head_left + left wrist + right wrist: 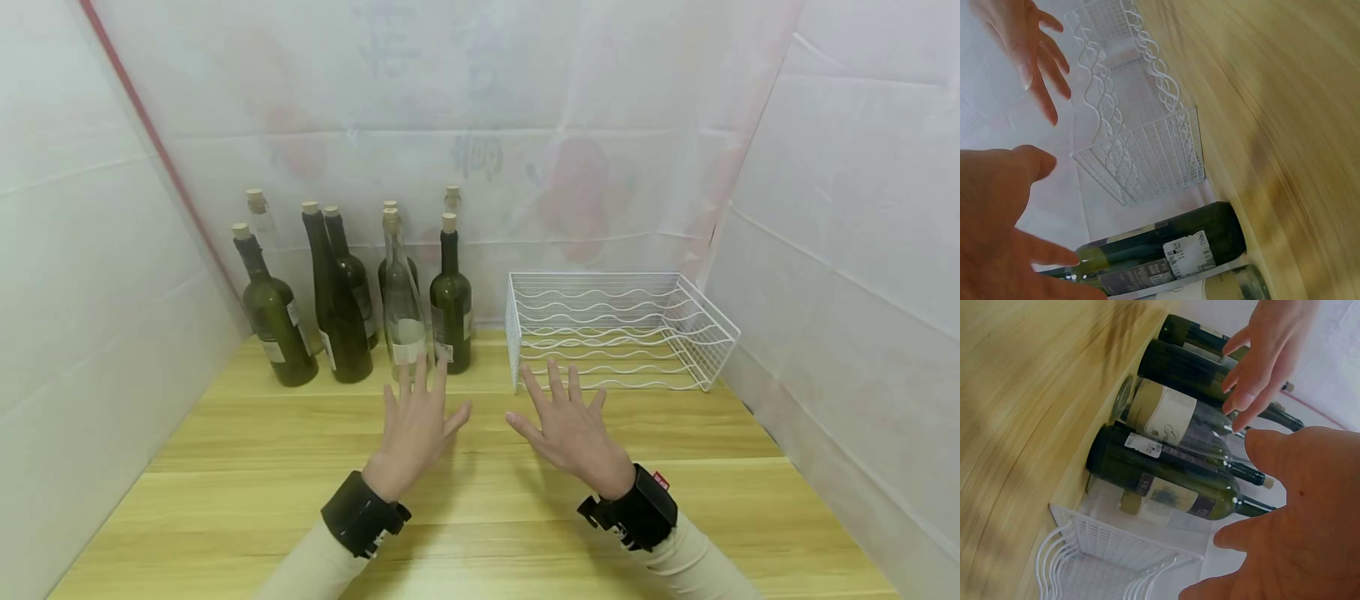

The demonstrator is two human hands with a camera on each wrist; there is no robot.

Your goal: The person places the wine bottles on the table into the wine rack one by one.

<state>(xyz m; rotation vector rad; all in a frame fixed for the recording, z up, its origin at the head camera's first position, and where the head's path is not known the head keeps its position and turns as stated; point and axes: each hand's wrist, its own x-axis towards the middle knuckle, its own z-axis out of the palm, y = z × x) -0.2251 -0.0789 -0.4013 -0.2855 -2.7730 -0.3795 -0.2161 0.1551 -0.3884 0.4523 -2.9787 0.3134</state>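
Left hand [415,423] splayed, gripping nothing; clear bottle [403,302] at its 12 o'clock, upright, long axis vertical, left nearer. Right hand [573,432] splayed, gripping nothing; white rack [600,340] at its 1 o'clock.

Cream sleeves [318,562], black wristbands [358,513]

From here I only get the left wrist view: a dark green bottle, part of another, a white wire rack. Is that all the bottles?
Observer: No, the head view shows more, including a leftmost green bottle standing at the far end of the group.
Visitor: Do they have tops? The hand hides that for me.
Observer: The green bottle nearest the rack has a cork in its neck.
Visitor: My picture cuts off the near hand. Anything in it?
Observer: Nothing; the head view shows the whole left hand, and it is empty.
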